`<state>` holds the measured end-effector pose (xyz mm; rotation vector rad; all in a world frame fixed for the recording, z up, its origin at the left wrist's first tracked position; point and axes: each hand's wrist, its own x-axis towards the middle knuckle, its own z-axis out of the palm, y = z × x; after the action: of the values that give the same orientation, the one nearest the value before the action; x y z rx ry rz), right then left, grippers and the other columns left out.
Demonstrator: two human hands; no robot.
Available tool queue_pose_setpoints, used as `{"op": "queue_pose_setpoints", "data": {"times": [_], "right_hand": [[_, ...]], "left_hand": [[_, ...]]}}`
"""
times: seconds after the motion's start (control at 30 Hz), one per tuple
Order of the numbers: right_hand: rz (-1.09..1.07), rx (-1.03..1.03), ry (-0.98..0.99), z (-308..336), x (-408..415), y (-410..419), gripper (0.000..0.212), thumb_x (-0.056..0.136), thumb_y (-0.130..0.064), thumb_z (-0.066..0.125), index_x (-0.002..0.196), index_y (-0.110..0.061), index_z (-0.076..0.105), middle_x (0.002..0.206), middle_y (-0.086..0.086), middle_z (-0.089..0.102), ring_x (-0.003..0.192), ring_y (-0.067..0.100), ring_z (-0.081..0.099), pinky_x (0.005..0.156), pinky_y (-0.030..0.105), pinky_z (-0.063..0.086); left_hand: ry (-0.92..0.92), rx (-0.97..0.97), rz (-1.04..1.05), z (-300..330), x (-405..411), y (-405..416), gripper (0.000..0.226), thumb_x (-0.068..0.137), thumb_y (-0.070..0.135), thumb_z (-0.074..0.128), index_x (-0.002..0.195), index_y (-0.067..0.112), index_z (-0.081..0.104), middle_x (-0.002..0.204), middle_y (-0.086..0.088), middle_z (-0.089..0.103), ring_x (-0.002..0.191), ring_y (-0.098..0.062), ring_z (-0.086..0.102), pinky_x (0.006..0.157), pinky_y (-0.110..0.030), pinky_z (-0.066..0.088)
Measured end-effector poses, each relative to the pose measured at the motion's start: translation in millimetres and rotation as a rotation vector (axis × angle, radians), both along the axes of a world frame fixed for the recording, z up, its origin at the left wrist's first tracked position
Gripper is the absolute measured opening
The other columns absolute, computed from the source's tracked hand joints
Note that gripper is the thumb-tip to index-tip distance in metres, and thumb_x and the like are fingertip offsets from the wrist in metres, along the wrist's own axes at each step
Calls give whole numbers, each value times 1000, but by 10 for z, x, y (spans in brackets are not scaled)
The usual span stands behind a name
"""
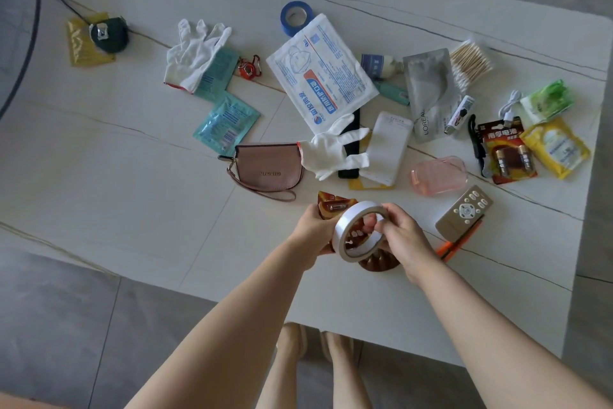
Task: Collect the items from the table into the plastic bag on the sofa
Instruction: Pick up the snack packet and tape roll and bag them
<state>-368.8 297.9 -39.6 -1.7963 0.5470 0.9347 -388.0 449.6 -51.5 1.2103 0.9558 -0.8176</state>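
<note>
Near the surface's [166, 242] near edge, both hands hold things: right hand [403, 236] fingers pinch a white tape roll [360, 229], light, stiff, best gripped through its core; left hand [313, 227] grips a battery pack [331, 208].

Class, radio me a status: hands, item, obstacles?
Left hand grips battery pack. Right hand pinches white tape roll. Many items remain on table. Bag unseen.

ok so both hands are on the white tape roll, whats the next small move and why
Probably lift the white tape roll clear and turn toward the bag. The right hand already pinches its rim, the left hand holds a battery pack too, and no bag shows in this view, so both need carrying off the table.
</note>
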Motion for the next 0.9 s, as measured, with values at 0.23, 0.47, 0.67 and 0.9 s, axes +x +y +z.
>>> {"op": "queue_pose_setpoints", "data": {"times": [0.23, 0.47, 0.67, 0.9], "right_hand": [[-149, 174, 52, 180, 41, 188, 23, 91, 5, 47, 97, -15, 57, 93, 3, 64, 99, 22, 61, 88, 36, 52], [103, 170, 16, 803, 47, 504, 19, 94, -6, 51, 110, -14, 58, 92, 12, 64, 84, 21, 64, 68, 31, 56], [218, 209, -5, 1461, 24, 896, 27, 89, -9, 61, 114, -12, 51, 98, 14, 62, 82, 21, 61, 62, 32, 56], [519, 294, -27, 2131, -287, 1844, 25, 89, -14, 64, 111, -12, 53, 105, 14, 60, 91, 24, 58, 62, 31, 53]], "left_hand": [[-42, -71, 252, 112, -187, 274, 44, 80, 10, 75, 120, 10, 59, 108, -12, 71, 88, -26, 70, 73, -36, 58], [-115, 208, 410, 838, -353, 674, 49, 74, 13, 80, 117, 16, 57, 107, -6, 70, 98, -24, 68, 87, -39, 57], [-142, 248, 646, 1677, -817, 1245, 41, 83, 10, 72, 120, 10, 55, 111, -13, 67, 92, -29, 68, 79, -43, 59], [-140, 364, 1005, 2551, -1795, 1785, 29, 82, 28, 74, 106, 18, 62, 107, -10, 66, 97, -30, 67, 68, -41, 60]]}}
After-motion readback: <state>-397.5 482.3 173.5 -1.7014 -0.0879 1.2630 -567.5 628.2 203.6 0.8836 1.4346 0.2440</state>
